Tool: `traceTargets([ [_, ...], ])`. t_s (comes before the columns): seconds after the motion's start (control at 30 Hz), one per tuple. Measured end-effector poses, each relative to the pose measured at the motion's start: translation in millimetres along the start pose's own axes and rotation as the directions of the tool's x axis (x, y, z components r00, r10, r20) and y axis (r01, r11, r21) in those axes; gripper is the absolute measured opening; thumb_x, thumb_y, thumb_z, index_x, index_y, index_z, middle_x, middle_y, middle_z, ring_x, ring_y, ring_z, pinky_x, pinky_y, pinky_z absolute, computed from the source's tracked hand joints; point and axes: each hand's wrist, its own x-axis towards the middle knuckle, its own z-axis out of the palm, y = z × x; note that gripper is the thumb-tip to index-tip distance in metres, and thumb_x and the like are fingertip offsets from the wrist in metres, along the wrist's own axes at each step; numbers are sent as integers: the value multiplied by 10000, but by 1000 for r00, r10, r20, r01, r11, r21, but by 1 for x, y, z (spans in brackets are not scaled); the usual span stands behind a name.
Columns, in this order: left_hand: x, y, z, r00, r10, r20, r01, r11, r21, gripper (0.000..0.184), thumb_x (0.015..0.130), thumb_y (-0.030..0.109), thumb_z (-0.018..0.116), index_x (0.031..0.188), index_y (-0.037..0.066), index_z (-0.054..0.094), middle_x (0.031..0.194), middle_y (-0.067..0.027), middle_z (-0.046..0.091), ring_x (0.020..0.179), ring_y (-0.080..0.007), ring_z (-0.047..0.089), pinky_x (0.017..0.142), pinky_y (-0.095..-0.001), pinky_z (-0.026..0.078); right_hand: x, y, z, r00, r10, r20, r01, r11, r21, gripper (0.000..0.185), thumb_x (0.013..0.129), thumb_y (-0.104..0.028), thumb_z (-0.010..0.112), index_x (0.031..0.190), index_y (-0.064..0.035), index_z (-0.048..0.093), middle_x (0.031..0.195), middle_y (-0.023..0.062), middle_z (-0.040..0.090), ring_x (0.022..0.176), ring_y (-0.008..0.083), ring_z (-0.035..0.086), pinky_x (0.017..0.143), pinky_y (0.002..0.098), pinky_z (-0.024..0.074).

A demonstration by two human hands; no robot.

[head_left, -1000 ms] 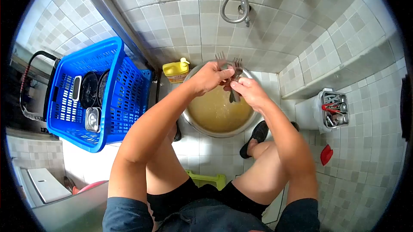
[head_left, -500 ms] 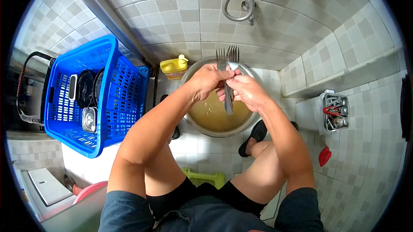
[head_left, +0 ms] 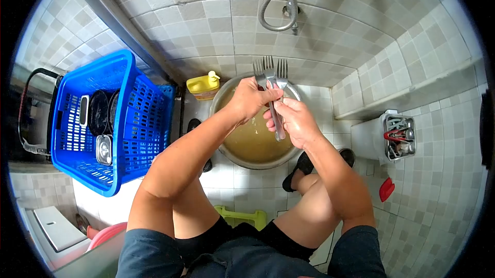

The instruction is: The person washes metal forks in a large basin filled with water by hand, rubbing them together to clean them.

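Three metal forks (head_left: 270, 73) are bunched together above a round metal basin (head_left: 260, 165) of cloudy yellow-brown water. Their tines fan out toward the wall and their handles point back toward me. My left hand (head_left: 251, 98) pinches the forks from the left, its thumb across their necks. Closed around the handles from the right is my right hand (head_left: 294, 118), its fingertips almost meeting the left thumb. My fingers hide parts of the handles.
A blue basket (head_left: 121, 123) holding dark pans and metal items stands left. Behind the basin's left rim is a yellow pump bottle (head_left: 203, 86). A cutlery-filled container (head_left: 398, 136) and a red object (head_left: 386, 189) are right. A shower hose (head_left: 264, 12) hangs ahead.
The fork heads have spread apart, so three now show separately. My hands have shifted slightly, and the whole view has moved a little.
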Motion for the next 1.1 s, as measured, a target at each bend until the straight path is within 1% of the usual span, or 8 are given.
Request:
traceTargets([
  [0.2,-3,5,7,989,127,81,-143,962,233,192,839,152,761,934,20,659,798,-46,674,699,-115,610,632,-267,496,-8,-1,0,1000,-18,-23,14,989,-149,184,990,-159,504,1092,-10,536,790,38,579,613,104,526,531,264,464],
  [0.4,8,-6,0,992,121,21,-122,991,53,282,852,166,750,1060,35,613,934,-29,657,775,-112,608,710,-275,497,-15,-2,-1,997,-19,68,42,938,-344,160,1004,-130,450,1053,9,510,795,54,565,617,131,544,558,277,465],
  [0.6,6,2,-3,996,63,56,-67,995,69,229,940,279,650,893,55,666,805,6,660,742,-94,586,687,-294,485,-21,-6,5,992,63,113,-28,958,-284,178,1016,-141,436,1040,23,503,789,81,574,592,155,549,562,302,479],
  [0.8,-3,27,8,1000,7,-16,1,900,436,317,1009,305,530,906,30,650,766,-23,640,687,-86,563,635,-296,477,-11,4,11,997,-48,55,59,974,-217,201,1031,-183,420,990,-5,503,756,36,522,571,119,493,523,276,451],
  [0.87,11,1,-1,944,323,69,-313,808,500,330,1024,307,485,904,32,620,693,-40,607,628,-98,547,597,-283,459,-10,2,8,997,-75,-25,70,986,-151,203,1033,-201,423,973,-26,508,740,9,484,557,84,428,494,245,407],
  [0.9,11,0,2,967,224,118,-247,937,245,266,1006,273,517,912,34,587,652,-44,567,599,-108,538,563,-276,439,-11,-2,9,996,-63,-56,55,989,-136,191,1028,-201,447,971,-34,519,729,-2,472,555,67,392,475,231,373],
  [1.03,1,17,-16,954,71,292,-134,970,204,168,960,189,590,949,21,582,716,-27,577,592,-113,525,539,-267,416,-11,-5,3,998,-65,-16,60,978,-201,187,1019,-188,470,992,-19,546,716,-5,480,560,65,411,479,232,386],
  [1.1,5,12,-24,984,92,150,-113,984,140,157,956,169,586,969,13,589,715,-25,576,587,-114,520,537,-263,417,-14,-9,1,999,-38,5,38,978,-204,193,1018,-182,465,1017,-10,551,728,7,505,566,70,436,482,232,394],
])
